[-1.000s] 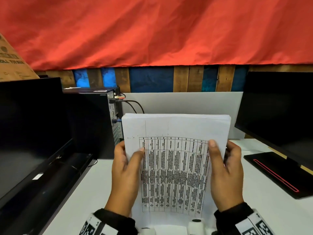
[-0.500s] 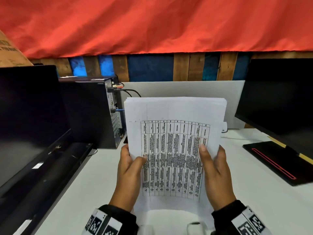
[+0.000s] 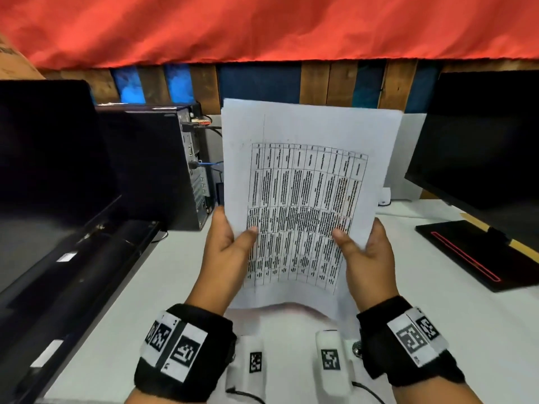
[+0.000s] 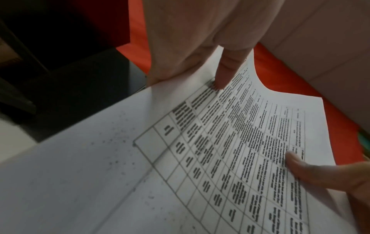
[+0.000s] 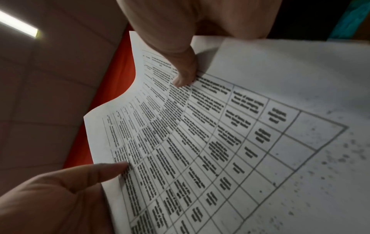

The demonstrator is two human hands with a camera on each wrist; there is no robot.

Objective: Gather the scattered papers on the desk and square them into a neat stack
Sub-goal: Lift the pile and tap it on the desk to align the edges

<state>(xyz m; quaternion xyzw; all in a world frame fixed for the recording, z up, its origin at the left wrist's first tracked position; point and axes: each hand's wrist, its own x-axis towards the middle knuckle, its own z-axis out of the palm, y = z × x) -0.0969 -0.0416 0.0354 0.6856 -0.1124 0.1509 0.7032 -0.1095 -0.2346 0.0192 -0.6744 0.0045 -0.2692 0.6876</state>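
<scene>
1. The papers [image 3: 306, 182] stand up in the middle of the frame, held above the white desk [image 3: 163, 287].
2. The left hand [image 3: 226, 252] pinches the papers' left edge, with its thumb on the printed table.
3. The right hand [image 3: 364, 258] pinches the right edge the same way.
4. A black computer box [image 3: 154, 167] stands at the left, and a dark screen [image 3: 484, 141] at the right.

printed papers [image 3: 306, 199] upright above desk
</scene>
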